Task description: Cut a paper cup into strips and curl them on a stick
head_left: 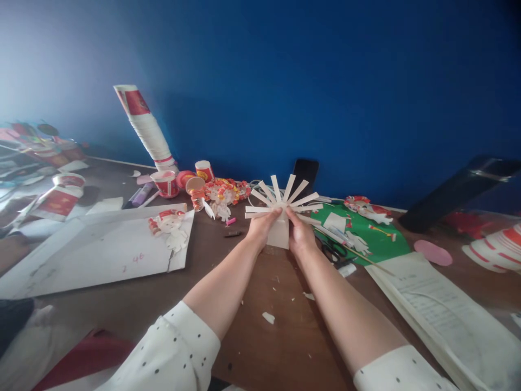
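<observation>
Straight ahead, both hands hold a white paper piece whose upper end is cut into several strips that spread out like a fan. My left hand grips its left side, the thumb near the base of the strips. On the opposite side my right hand is closed on it in the same way, thumb close to the other thumb. Most fingertips are hidden behind the paper. Black scissors lie just right of my right hand. A dark crayon-like stick and a pink cap lie left of my left hand.
A tall stack of paper cups leans by the blue wall. White board carries a paper figure. Green sheet holds paper cutouts. Papers lie right. A phone leans behind. Another person's arm shows left.
</observation>
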Action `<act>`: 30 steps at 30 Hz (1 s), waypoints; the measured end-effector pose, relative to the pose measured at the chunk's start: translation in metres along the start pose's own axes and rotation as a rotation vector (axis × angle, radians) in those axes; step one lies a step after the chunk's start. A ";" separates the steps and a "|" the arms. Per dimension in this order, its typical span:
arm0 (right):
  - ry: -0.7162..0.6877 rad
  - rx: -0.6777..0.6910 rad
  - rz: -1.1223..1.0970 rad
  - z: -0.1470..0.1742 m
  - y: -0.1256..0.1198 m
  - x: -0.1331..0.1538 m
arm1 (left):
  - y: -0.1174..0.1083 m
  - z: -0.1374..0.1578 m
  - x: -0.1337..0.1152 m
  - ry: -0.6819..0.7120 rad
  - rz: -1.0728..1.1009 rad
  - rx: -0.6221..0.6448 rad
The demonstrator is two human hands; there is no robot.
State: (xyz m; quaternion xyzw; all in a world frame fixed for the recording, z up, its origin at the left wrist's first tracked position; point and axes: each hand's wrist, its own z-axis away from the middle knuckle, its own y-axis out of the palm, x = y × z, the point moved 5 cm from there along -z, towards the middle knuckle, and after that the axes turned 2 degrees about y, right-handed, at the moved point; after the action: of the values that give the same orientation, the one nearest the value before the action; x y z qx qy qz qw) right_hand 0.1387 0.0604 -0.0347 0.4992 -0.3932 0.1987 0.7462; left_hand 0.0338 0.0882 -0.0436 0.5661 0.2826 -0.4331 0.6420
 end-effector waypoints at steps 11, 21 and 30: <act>0.013 0.017 0.089 -0.002 -0.001 -0.002 | 0.002 0.000 -0.007 0.038 0.049 0.007; -0.041 0.042 0.131 -0.001 0.001 0.002 | 0.002 -0.006 -0.006 0.091 0.096 0.015; -0.271 0.222 1.164 0.033 0.012 0.078 | -0.006 -0.009 -0.008 0.039 0.292 -0.061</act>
State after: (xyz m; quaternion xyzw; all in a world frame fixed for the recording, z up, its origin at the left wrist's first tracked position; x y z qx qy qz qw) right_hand 0.1653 0.0286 0.0401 0.2978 -0.6699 0.5485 0.4020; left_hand 0.0259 0.0990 -0.0410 0.5898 0.2228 -0.3154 0.7092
